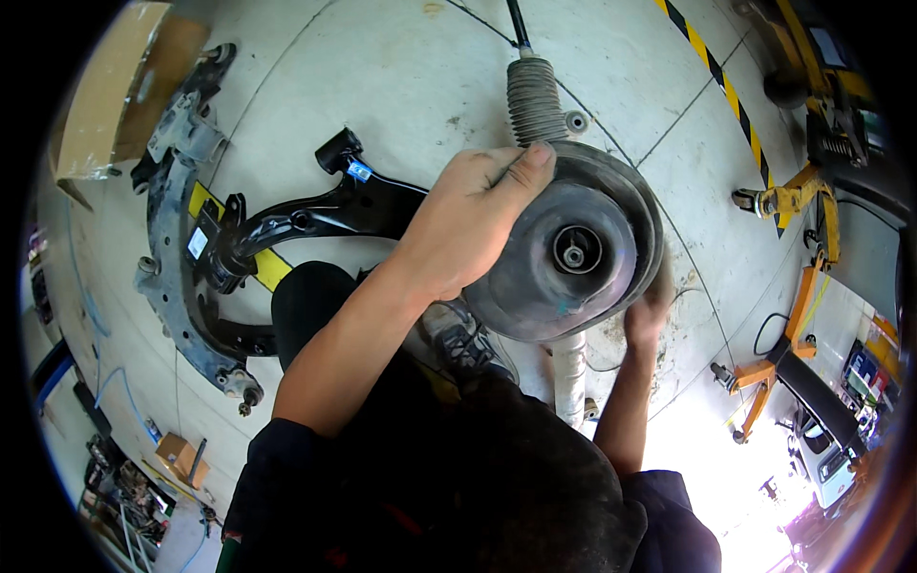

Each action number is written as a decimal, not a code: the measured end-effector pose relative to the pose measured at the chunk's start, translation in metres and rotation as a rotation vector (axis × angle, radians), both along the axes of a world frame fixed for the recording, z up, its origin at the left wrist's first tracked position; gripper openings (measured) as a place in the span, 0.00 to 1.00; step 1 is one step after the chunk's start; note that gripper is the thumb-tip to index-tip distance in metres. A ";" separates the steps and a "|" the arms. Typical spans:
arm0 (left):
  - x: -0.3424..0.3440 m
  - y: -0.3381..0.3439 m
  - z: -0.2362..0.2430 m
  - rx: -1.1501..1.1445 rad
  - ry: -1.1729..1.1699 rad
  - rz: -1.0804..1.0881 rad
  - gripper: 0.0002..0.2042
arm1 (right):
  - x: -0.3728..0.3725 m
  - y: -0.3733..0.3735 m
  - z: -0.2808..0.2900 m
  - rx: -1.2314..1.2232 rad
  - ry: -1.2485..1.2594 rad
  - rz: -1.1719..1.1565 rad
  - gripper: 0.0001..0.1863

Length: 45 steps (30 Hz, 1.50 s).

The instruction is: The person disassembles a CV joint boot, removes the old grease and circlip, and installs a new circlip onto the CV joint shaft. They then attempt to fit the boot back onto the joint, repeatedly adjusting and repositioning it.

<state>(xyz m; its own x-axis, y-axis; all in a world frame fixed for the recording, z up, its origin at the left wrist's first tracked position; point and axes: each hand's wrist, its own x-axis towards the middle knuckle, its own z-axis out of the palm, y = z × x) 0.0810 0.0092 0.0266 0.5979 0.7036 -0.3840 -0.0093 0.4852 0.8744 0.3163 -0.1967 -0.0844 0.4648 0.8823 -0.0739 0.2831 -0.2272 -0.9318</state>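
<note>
In front of me is a round black strut mount with a dished spring seat (pixel 535 296), seen from above, with a nut down in its central cup. My left hand (pixel 468 215) is closed on its upper left rim, thumb on top. At the lower right edge is my right hand (pixel 652 304), blurred, its fingers hidden behind the rim. Whatever sits under the seat is mostly covered by it. A ribbed rubber boot (pixel 533 100) with a dark rod sticks out beyond the far rim, and a pale metal tube (pixel 569 377) shows below the near rim.
Left of my arm lie a black control arm (pixel 373 205) and a grey subframe (pixel 172 248) on the tiled floor. Farther left stands a cardboard box (pixel 105 105). Yellow-black tape (pixel 712 67) and an orange wheeled lift leg (pixel 778 358) are on the right. My shoe (pixel 458 339) is close below.
</note>
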 end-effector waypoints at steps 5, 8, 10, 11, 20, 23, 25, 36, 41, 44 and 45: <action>-0.006 0.011 0.003 0.208 0.065 -0.124 0.23 | -0.039 0.054 0.024 0.006 0.230 0.419 0.39; -0.005 0.017 0.003 0.255 0.067 -0.170 0.25 | -0.048 0.067 0.024 -0.073 0.393 0.319 0.43; -0.003 0.016 0.002 0.205 0.087 -0.143 0.27 | -0.051 0.070 0.030 -0.116 0.420 0.306 0.45; -0.001 0.014 0.002 0.208 0.105 -0.114 0.27 | -0.050 0.070 0.036 -0.138 0.398 0.333 0.46; -0.004 0.008 0.008 0.139 0.123 -0.045 0.26 | -0.066 0.059 0.078 -0.056 0.153 0.401 0.39; -0.007 0.010 0.008 0.131 0.112 -0.070 0.25 | -0.065 0.061 0.079 -0.057 0.103 0.446 0.40; -0.007 0.009 0.007 0.136 0.068 -0.069 0.25 | -0.062 0.063 0.082 -0.029 0.061 0.484 0.44; -0.005 0.000 0.007 0.077 0.066 0.054 0.23 | -0.057 0.080 0.104 -0.149 0.163 0.521 0.60; -0.007 0.002 0.012 0.146 0.081 0.039 0.23 | -0.060 0.081 0.113 -0.289 0.346 0.433 0.62; -0.005 0.003 0.013 0.158 0.063 0.045 0.23 | -0.061 0.082 0.115 -0.292 0.376 0.414 0.62; -0.005 0.002 0.013 0.150 0.056 0.048 0.23 | -0.060 0.081 0.117 -0.339 0.393 0.403 0.63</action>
